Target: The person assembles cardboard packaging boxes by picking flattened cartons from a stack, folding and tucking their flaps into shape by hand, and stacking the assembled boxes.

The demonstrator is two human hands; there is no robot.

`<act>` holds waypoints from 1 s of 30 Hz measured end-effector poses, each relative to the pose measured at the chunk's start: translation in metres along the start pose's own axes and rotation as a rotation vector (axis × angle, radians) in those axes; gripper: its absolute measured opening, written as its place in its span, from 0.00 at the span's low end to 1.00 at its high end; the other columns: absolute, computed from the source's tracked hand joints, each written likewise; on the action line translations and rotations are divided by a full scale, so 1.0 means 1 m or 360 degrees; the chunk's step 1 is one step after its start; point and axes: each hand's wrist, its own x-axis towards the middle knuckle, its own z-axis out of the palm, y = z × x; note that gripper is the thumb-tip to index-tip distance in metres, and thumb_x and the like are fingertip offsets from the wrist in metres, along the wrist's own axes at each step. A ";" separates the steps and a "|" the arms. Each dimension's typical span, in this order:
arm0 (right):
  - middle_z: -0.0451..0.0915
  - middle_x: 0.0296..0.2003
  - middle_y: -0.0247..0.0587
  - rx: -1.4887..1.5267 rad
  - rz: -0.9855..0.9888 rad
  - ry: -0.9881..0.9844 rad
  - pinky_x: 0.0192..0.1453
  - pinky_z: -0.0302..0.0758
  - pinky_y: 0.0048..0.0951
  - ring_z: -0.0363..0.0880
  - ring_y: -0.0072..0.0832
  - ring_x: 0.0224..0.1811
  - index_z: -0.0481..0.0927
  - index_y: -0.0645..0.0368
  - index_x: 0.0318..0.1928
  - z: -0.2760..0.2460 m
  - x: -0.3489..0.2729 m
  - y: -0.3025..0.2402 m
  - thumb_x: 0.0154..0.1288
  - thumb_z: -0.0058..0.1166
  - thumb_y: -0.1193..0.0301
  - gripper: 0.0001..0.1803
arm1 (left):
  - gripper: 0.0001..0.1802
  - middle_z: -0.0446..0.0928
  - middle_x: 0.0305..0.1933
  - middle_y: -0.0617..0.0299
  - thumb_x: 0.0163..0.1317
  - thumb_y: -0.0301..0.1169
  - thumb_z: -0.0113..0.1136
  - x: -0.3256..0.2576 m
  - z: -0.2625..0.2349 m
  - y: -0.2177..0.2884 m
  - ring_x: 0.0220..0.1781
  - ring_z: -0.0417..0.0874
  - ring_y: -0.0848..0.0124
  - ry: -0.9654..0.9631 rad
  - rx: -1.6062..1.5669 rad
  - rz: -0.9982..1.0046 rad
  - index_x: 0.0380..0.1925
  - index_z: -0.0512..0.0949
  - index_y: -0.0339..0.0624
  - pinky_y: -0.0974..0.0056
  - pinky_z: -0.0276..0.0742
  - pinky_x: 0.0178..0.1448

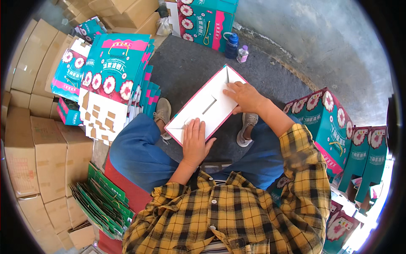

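Note:
Between my knees is a cardboard carton (198, 111) with a white face up and magenta edges. Its white panels are folded in, with a dark slot near the middle and slanted folds at both ends. My left hand (195, 142) lies on the near-left end, fingers stretched flat over the white panel and thumb spread past the edge. At the far-right end my right hand (245, 96) grips the carton's edge, bent fingertips on the white panel. The carton's printed sides and underside are mostly hidden.
Flattened teal-and-pink cartons (112, 67) are stacked at left, beside brown boxes (48, 148). Green folded bags (101, 203) lie at lower left. Made-up teal cartons stand at right (325, 122) and far (224, 25). A blue bottle (231, 45) and a small purple-capped bottle (242, 54) stand by the wall.

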 end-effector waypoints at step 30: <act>0.81 0.45 0.53 0.1199 0.1116 0.0580 0.55 0.72 0.38 0.79 0.42 0.48 0.80 0.63 0.50 0.030 0.028 0.086 0.65 0.35 0.35 0.42 | 0.36 0.69 0.63 0.52 0.65 0.57 0.49 -0.010 0.015 -0.112 0.66 0.66 0.56 0.0666 -0.2174 -0.1745 0.60 0.68 0.38 0.52 0.59 0.68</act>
